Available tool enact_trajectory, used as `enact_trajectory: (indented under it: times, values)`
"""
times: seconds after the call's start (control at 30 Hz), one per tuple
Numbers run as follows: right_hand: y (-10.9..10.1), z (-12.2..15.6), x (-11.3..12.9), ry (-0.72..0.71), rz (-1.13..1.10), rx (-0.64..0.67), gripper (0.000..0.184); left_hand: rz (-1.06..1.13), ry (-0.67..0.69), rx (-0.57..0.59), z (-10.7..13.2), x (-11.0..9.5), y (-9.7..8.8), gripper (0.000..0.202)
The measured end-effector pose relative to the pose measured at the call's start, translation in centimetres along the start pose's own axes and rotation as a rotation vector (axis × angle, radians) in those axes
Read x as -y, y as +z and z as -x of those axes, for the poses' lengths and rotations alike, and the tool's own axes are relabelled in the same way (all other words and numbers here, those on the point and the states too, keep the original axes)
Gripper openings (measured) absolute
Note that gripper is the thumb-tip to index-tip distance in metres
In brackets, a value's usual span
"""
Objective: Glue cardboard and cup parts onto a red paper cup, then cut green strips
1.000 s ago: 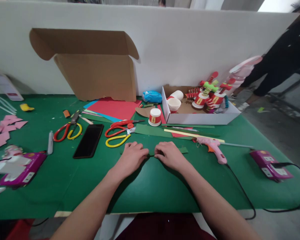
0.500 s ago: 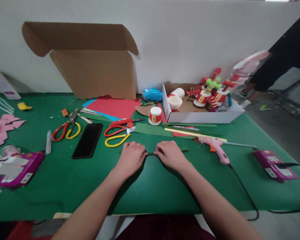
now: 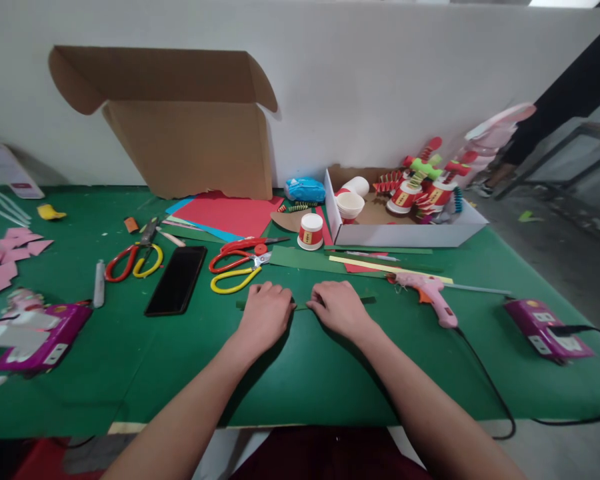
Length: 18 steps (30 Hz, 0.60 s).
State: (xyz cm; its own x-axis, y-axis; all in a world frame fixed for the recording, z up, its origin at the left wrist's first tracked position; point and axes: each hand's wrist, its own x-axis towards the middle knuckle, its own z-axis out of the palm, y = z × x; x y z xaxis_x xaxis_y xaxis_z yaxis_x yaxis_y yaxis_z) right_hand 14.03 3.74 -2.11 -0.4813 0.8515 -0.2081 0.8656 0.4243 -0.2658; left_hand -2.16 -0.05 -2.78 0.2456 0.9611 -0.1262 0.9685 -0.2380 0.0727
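My left hand (image 3: 266, 313) and my right hand (image 3: 336, 308) lie side by side on the green table cover (image 3: 300, 373), fingers curled down onto a narrow dark green paper strip (image 3: 303, 305). The strip shows between the two hands and sticks out past each of them. Both hands press or pinch it against the cover. Just beyond the left hand lie red and yellow scissors (image 3: 237, 265), and a pink glue gun (image 3: 430, 293) rests to the right of the right hand.
A black phone (image 3: 177, 280) and a second pair of scissors (image 3: 133, 259) lie to the left. A white box (image 3: 405, 230) of paper-cup crafts, a lone cup (image 3: 310, 232), coloured paper sheets (image 3: 230, 217) and an open cardboard box (image 3: 180, 120) stand behind. Purple devices (image 3: 547, 328) sit at both sides.
My hands have barely shifted on the strip. The person in black at the far right has moved further out of view.
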Motion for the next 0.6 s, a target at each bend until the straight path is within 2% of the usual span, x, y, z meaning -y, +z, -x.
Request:
enact_trajectory:
  times: [0.17, 0.23, 0.3, 0.43, 0.6]
  values:
    - [0.0, 0.1, 0.0, -0.008, 0.011, 0.003, 0.016, -0.04, 0.029, -0.07, 0.1, -0.1, 0.6, 0.021]
    - [-0.1, 0.0, 0.0, -0.011, 0.016, 0.003, 0.015, -0.057, 0.051, -0.146, 0.3, -0.1, 0.8, 0.019]
    - [-0.1, 0.0, 0.1, -0.004, 0.017, 0.001, 0.016, -0.059, 0.137, -0.213, 0.5, 0.0, 0.8, 0.018]
    - [0.0, -0.1, 0.1, 0.001, 0.007, -0.009, 0.015, -0.033, 0.352, -0.187, 0.8, -0.1, 0.9, 0.023]
    - [0.1, 0.1, 0.0, 0.003, 0.01, -0.019, 0.016, -0.096, 0.38, -0.186, 0.8, -0.6, 1.4, 0.023]
